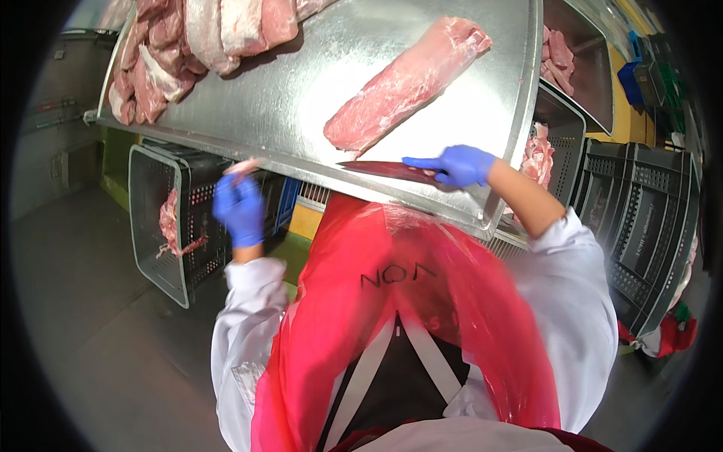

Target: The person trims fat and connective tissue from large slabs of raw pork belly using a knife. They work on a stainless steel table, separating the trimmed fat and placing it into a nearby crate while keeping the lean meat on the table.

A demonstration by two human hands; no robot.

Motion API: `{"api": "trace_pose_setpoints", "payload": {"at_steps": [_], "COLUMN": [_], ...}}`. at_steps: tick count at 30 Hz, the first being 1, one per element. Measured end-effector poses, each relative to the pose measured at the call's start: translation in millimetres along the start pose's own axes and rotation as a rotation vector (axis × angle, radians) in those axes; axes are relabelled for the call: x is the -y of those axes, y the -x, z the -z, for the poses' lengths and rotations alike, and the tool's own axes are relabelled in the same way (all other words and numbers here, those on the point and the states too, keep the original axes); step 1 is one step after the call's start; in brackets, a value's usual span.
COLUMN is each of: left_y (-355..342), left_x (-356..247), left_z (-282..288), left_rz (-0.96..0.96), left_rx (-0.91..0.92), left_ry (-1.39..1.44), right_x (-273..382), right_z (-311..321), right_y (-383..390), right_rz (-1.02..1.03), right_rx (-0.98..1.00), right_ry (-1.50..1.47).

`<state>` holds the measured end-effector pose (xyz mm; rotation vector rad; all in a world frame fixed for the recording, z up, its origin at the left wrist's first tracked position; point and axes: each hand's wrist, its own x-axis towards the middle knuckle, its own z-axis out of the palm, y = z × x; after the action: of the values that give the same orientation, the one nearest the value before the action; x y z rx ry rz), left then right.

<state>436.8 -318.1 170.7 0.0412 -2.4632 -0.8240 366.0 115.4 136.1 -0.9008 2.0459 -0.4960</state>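
My right hand (pixel 463 166), in a blue glove, is closed round the handle of a knife (pixel 392 170), its index finger stretched toward the blade. The blade points left, low over the near edge of the steel table (pixel 286 98). Just beyond it a long pink piece of meat (pixel 407 87) lies slantwise on the table. My left hand (pixel 239 207), also blue-gloved and slightly blurred, is off the table's near edge. Its fingers are pinched on a small pale meat scrap (pixel 245 166), above the right side of a grey crate.
Several more meat pieces (pixel 218 30) are heaped at the table's far left. The grey crate (pixel 183 248) below on the left holds meat trimmings (pixel 173 222). On the right stand a crate with trimmings (pixel 538 158), a bin with meat (pixel 559 60) and dark perforated crates (pixel 640 218).
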Motion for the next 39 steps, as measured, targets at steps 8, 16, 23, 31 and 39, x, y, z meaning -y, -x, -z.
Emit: {"api": "trace_pose_setpoints", "payload": {"at_steps": [8, 16, 23, 31, 39], "left_y": [-66.0, -23.8, -131.7, 24.5, 38.3], "left_x": [111.1, -137.1, -51.0, -80.8, -196.5], "left_z": [99.2, -290.4, -310.9, -263.5, -294.6], "left_rz": [0.02, -0.17, 0.33, 0.787, -1.223], "left_rx": [0.482, 0.75, 0.961, 1.117, 0.747], "left_ry": [-0.825, -0.684, 0.084, 0.786, 0.065], "right_x": [-39.4, -25.9, -12.7, 11.3, 12.4], "right_z": [-64.0, -112.8, -192.1, -241.7, -231.1], "right_y": [64.7, 83.1, 133.3, 149.4, 162.5], "right_rz": [-0.314, -0.248, -0.38, -0.451, -0.576], "right_rx": [-0.674, -1.228, -1.363, -1.461, -1.54], "right_ry": [-0.827, -1.145, -1.284, -1.434, -1.318]}}
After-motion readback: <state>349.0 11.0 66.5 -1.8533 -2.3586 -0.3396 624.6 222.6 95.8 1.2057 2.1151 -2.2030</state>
